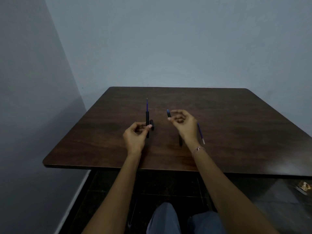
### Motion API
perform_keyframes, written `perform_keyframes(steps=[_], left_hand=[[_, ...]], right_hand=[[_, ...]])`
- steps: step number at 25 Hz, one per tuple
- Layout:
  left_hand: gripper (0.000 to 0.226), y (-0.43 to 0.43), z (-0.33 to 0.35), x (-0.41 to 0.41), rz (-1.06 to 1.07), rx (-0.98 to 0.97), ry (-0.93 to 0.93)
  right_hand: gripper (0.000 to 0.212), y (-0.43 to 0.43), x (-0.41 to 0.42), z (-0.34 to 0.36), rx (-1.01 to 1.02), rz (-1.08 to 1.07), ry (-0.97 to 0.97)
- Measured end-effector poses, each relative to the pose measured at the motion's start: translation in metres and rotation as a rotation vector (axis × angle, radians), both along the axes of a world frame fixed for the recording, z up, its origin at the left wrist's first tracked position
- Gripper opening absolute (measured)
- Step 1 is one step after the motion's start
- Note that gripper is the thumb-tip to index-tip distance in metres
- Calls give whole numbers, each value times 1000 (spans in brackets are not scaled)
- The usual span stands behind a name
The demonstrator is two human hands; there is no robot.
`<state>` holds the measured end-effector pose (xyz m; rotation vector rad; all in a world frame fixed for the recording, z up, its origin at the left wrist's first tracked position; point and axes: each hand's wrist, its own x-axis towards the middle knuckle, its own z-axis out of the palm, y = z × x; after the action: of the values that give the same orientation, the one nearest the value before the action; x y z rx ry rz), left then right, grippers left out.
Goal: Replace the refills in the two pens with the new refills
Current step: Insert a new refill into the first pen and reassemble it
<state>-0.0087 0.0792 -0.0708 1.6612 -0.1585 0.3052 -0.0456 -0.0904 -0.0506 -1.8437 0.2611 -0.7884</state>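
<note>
My left hand (135, 135) grips a black pen barrel (147, 123) held upright, with a blue refill (147, 105) sticking out of its top. A small black cap (151, 124) lies on the table right beside that barrel. My right hand (183, 124) pinches a short pen tip piece with a blue end (168, 113) between thumb and fingers. A second black pen (180, 141) lies on the table, mostly hidden under my right wrist. A loose blue refill (200, 133) rests on the table to the right of that hand.
The dark wooden table (236, 141) stands in a corner against grey walls (168, 48). Its near edge runs just above my knees (168, 217). A small printed packet (303, 187) lies on the floor at the lower right.
</note>
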Motion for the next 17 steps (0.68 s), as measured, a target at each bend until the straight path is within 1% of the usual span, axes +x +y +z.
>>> perform_keyframes(steps=[4,7,10,14,17], left_hand=[[16,-2,0,-1,-62,54,8],[15,-2,1,-2,-93,121,-8],[15,-10,2,-4,-125,175,-61],[16,-33,3,-5,-237,329,-182],[18,-41,0,-1,-264,374,-221]], right_hand=[[50,-23,-15,-10,102,-9,-49],[58,-24,-17,-13,118,30,-113],[57,-23,-17,-13,115,33,-154],[48,-29,-17,-11,254,72,-200],[43,-35,-16,-11,374,62,-273]])
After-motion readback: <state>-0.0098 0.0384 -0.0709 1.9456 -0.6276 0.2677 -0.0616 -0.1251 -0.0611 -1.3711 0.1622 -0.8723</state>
